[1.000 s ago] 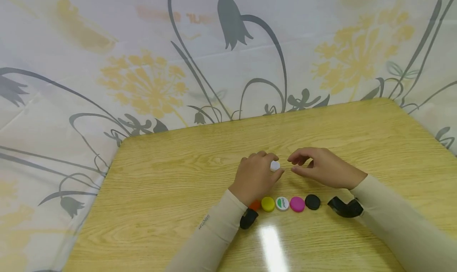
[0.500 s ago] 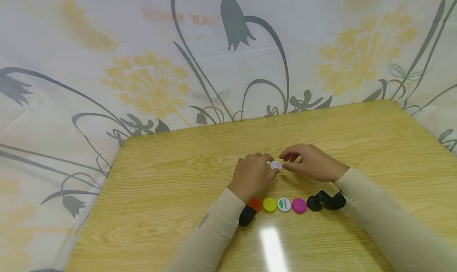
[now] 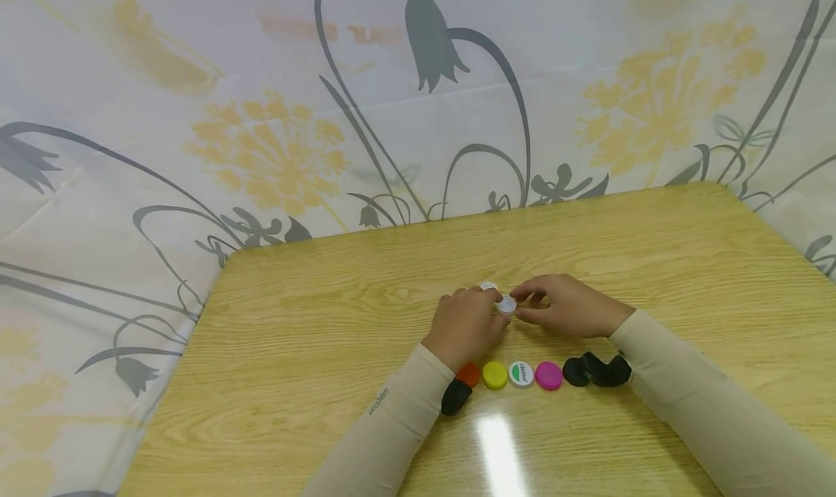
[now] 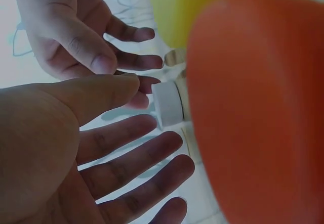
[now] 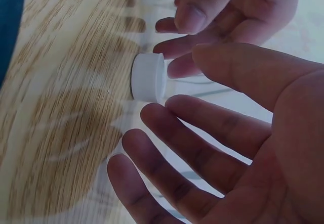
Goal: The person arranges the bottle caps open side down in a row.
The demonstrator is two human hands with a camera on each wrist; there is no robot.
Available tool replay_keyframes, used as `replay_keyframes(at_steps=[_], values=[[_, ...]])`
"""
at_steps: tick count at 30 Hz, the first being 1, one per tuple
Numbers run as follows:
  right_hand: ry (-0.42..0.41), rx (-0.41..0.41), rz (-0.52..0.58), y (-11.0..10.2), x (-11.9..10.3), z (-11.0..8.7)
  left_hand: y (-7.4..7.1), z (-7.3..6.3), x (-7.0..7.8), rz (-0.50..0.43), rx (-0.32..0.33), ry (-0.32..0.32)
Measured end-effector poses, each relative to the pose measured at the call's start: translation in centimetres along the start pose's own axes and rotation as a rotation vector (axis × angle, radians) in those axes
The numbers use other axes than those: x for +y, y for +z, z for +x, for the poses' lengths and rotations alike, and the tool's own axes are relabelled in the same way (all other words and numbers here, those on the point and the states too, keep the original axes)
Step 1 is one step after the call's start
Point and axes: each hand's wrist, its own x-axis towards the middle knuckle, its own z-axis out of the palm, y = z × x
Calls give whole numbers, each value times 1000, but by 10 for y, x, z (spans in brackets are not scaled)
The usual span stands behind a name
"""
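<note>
A small white bottle cap (image 3: 506, 305) stands on the table between my two hands, its hollow side seemingly up. My left hand (image 3: 462, 328) is at its left, thumb and fingers spread about it without a grip. From the right, my right hand (image 3: 575, 306) holds its loosely bent fingers close to the same cap. Both wrist views show the white cap (image 4: 168, 104) just beyond the fingertips; whether any finger touches it I cannot tell. A second white cap (image 3: 488, 286) lies behind my left hand, partly hidden by the fingers.
A row of caps lies nearer to me: orange (image 3: 468, 374), yellow (image 3: 494, 375), white with green print (image 3: 521, 374), magenta (image 3: 548, 376) and black (image 3: 575, 371). Black wrist mounts hang by the row's ends. Flowered cloth (image 3: 274, 156) rises behind the wooden table (image 3: 326, 301).
My right hand has come left to the white cap. The second white cap has come into view behind my left hand, which has eased off slightly. The row of caps stays put.
</note>
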Motion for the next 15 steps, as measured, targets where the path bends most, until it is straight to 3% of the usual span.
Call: replay_keyframes(at_steps=[15], values=[[-17, -13, -1, -1, 0, -1, 3, -2, 1, -9, 11, 24]])
